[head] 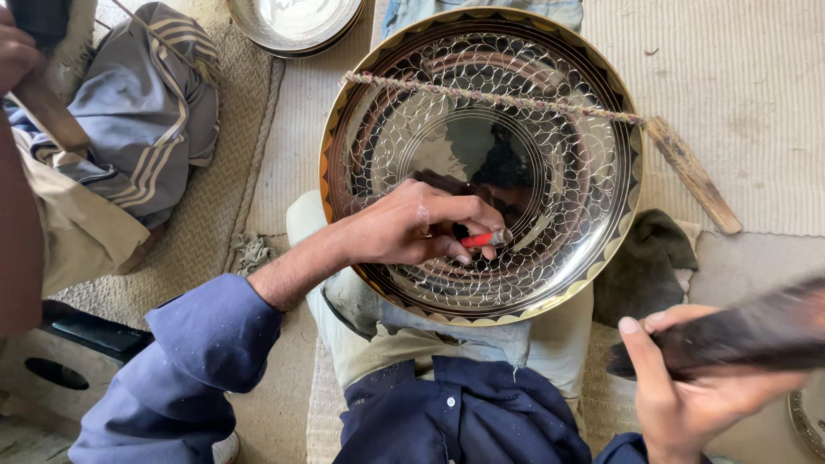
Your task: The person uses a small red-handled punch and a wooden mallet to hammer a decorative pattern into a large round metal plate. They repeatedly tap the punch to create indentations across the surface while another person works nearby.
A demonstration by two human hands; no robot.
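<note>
On a woven mat (756,77), a shiny round tray (481,163); left hand (412,228) pinching a red-handled tool (483,239), right hand (696,387) wrapped around a dark, blurry stick (748,331), maybe a hammer.

Woven floor mats (756,103) cover the ground in soft daylight; bare concrete (748,258) shows beside them, a dark cloth (644,266) lies there, and another metal plate (292,26) sits farther up.
</note>
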